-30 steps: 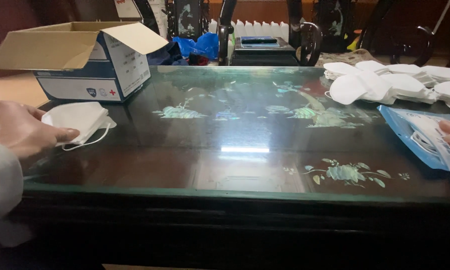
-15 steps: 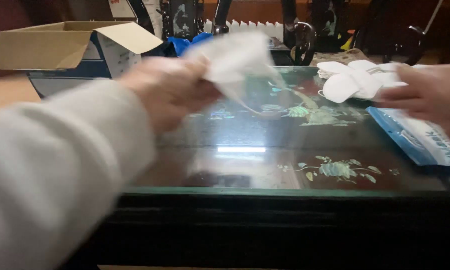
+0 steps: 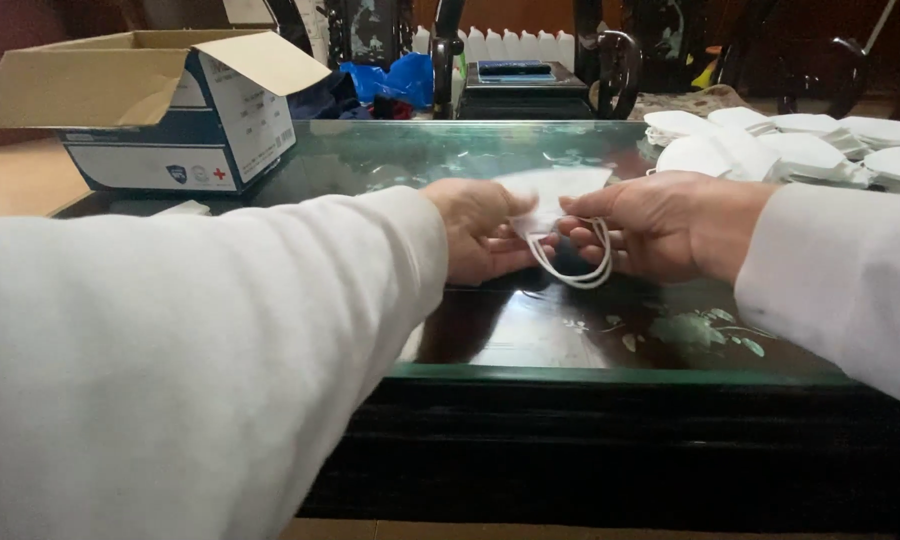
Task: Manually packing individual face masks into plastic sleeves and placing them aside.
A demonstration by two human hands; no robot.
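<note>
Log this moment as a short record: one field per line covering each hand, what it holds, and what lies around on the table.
left hand: grips the left side of a white face mask
right hand: grips the right side of the same mask
mask state: held above the table between both hands, ear loops hanging below
table: dark, glossy, glass-topped, with floral inlay
far left: open cardboard box, flaps up
far right: pile of white masks on the table
behind the table: dark chairs and a blue bag
</note>
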